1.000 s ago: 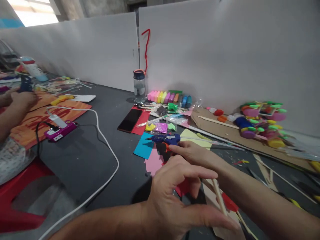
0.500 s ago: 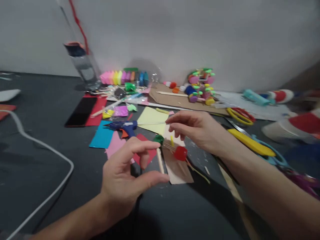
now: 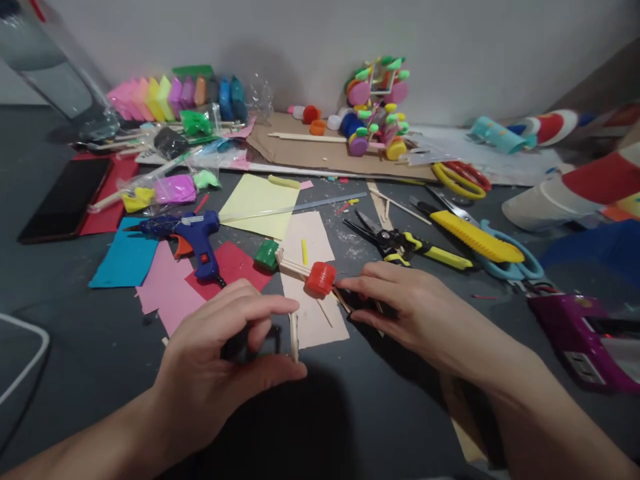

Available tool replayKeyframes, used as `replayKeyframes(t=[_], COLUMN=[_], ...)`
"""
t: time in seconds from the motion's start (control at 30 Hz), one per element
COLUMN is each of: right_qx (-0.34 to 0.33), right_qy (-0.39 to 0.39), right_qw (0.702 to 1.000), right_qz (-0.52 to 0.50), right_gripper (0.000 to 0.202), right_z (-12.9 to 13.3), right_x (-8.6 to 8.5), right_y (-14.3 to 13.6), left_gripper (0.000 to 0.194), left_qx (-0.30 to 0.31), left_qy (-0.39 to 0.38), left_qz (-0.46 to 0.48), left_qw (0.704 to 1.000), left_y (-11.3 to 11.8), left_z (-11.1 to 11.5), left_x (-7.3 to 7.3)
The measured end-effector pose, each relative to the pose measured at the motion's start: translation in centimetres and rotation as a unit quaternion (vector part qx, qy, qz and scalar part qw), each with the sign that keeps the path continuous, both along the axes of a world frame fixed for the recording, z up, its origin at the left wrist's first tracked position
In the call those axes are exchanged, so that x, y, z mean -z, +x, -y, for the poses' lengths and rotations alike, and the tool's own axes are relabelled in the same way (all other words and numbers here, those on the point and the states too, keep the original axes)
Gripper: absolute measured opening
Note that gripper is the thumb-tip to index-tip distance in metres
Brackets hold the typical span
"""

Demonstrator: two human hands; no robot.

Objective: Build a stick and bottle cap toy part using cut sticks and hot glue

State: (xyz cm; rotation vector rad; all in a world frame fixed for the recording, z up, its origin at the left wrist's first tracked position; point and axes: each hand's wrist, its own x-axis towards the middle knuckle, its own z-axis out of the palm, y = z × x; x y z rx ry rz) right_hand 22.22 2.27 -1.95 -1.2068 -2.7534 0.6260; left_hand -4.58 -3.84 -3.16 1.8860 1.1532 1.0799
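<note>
Between the thumb and forefinger of my left hand a short wooden stick is pinched by its two ends, standing nearly upright above the table. My right hand is low over the table, with thumb and forefinger around a thin pale stick; part of that stick is hidden under the fingers. Touching distance from my right fingertips lies a red bottle cap pair, joined by several thin wooden sticks to a green bottle cap pair. Beneath these is a pale paper piece.
Left of centre lies a blue glue gun with a clear glue stick. Yellow-handled pliers, a yellow cutter and scissors lie to the right, near a purple power strip. A small cap-wheeled model stands at the back.
My right hand has come away from the glue stick and down beside the red caps. The glue stick now rests on the table. My left hand still holds its short stick; the view has tilted down.
</note>
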Motion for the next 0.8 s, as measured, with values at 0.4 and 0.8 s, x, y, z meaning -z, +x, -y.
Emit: replayKeyframes(t=[0.4,0.8], right_qx=[-0.014,0.021], right_qy=[0.008,0.048], right_qw=[1.000,0.999], right_qz=[-0.014,0.009], right_gripper=[0.027,0.009], right_z=[-0.5,-0.3], right_x=[0.3,0.7], right_y=[-0.3,-1.0], left_gripper=[0.033,0.033], left_qx=[-0.004,-0.010], left_qy=[-0.026,-0.033], left_qz=[0.016,0.009], left_qw=[1.000,0.999], left_y=[0.1,0.2], left_z=[-0.1,-0.2], left_x=[-0.1,-0.2])
